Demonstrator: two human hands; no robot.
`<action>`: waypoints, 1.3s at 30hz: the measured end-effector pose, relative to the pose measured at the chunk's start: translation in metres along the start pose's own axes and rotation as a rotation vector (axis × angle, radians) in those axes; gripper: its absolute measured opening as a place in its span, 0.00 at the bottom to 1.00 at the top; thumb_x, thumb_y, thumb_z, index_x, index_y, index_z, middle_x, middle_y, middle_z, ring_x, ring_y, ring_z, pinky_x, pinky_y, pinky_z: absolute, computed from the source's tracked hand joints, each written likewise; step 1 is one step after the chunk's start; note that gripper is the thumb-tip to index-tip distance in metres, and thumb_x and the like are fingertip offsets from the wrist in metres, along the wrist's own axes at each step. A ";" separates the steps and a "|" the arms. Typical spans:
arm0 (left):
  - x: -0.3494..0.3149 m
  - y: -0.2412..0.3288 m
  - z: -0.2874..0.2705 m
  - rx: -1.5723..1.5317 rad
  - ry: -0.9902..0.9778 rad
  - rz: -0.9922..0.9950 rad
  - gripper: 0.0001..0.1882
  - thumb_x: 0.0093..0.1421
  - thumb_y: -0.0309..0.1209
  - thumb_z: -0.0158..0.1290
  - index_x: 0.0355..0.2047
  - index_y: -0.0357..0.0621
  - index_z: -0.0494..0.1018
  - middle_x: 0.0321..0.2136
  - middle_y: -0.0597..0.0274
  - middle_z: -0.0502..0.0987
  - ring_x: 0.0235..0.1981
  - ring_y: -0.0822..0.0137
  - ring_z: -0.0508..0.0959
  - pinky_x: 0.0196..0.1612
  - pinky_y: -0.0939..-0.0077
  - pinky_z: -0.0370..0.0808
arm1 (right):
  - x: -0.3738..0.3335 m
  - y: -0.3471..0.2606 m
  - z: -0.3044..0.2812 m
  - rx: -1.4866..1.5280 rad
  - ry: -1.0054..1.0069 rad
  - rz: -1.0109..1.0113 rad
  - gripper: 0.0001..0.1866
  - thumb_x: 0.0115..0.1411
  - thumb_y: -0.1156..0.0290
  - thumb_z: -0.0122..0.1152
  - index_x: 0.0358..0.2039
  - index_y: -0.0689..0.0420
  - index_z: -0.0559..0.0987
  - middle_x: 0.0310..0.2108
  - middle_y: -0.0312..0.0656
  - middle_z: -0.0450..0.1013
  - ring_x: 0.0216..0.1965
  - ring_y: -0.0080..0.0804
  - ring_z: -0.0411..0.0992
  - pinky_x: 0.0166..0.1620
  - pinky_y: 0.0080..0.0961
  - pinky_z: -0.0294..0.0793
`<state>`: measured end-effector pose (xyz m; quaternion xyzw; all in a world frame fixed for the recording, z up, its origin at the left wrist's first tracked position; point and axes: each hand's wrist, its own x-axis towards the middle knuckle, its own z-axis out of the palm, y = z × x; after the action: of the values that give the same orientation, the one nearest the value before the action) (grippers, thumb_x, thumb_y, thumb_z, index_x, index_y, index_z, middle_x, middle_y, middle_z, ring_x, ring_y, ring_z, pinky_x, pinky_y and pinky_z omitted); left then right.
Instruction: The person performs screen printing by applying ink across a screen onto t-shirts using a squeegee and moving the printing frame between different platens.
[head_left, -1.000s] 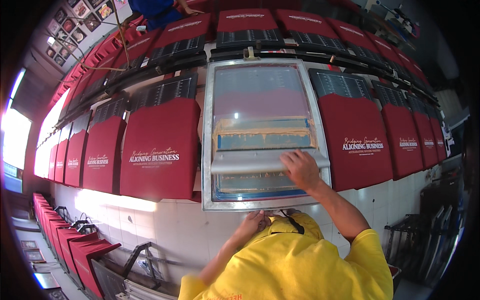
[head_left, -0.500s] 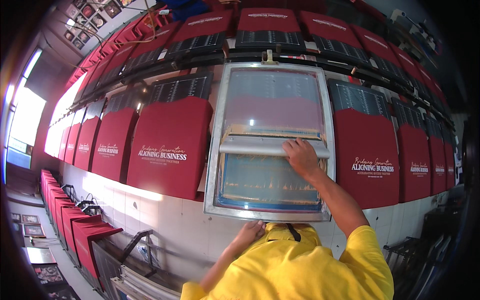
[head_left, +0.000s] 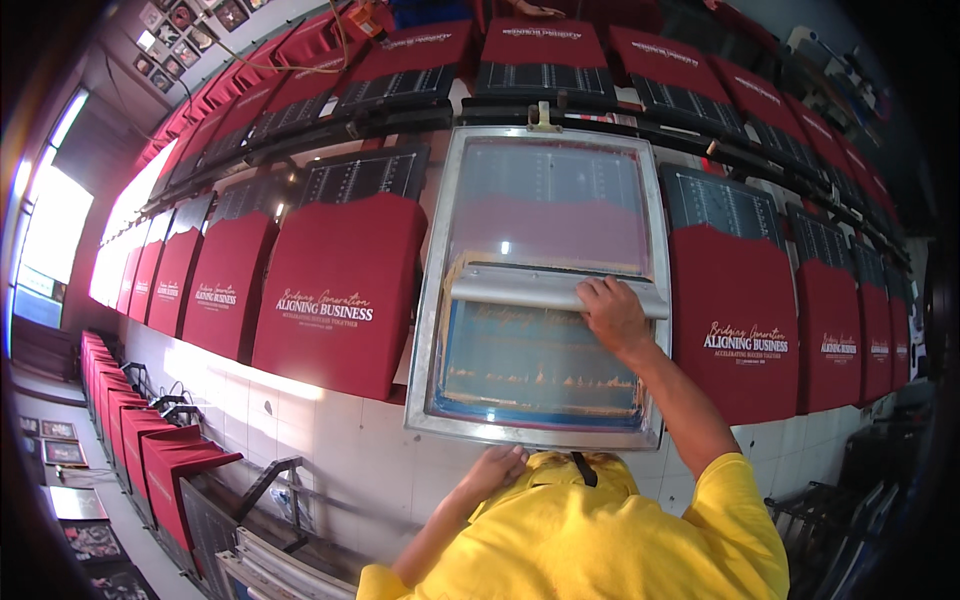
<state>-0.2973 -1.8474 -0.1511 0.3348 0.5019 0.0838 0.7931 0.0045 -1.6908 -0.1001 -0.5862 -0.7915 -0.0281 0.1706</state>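
Observation:
A printing screen [head_left: 655, 220] in a metal frame lies over a dark red fabric piece on a dark board. My right hand [head_left: 614, 314] is closed around the right part of a silver squeegee [head_left: 520, 288], which lies across the mesh and tilts slightly down to the right. Orange-brown ink [head_left: 540, 378] rings and streaks the blue-edged mesh below the squeegee, with faint lettering showing through. At the frame's near edge, my left hand [head_left: 498, 468] has its fingers curled against the rim; their tips are partly hidden.
Dark red printed fabric pieces on boards stand left [head_left: 335, 290] and right [head_left: 735, 320] of the screen. A black rail [head_left: 400, 122] runs behind, with another row of boards beyond. Another person's hand [head_left: 540, 10] shows at the far edge. More red pieces hang lower left [head_left: 170, 455].
My right hand and the squeegee have shifted slightly right, and the squeegee's left end has risen a little. Another person's hand and an orange object have appeared at the far edge.

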 end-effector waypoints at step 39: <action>-0.015 0.121 -0.082 1.611 0.362 0.944 0.15 0.43 0.19 0.54 0.35 0.35 0.72 0.40 0.50 0.73 0.45 0.50 0.76 0.44 0.61 0.75 | -0.150 -0.095 -0.056 -0.123 -0.138 0.184 0.15 0.46 0.77 0.60 0.38 0.58 0.74 0.39 0.42 0.72 0.42 0.42 0.71 0.47 0.38 0.73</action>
<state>-0.3498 -1.7256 -0.0880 0.9311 0.3368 0.0750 0.1182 -0.0332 -1.8722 -0.0784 -0.6663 -0.7410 -0.0207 0.0813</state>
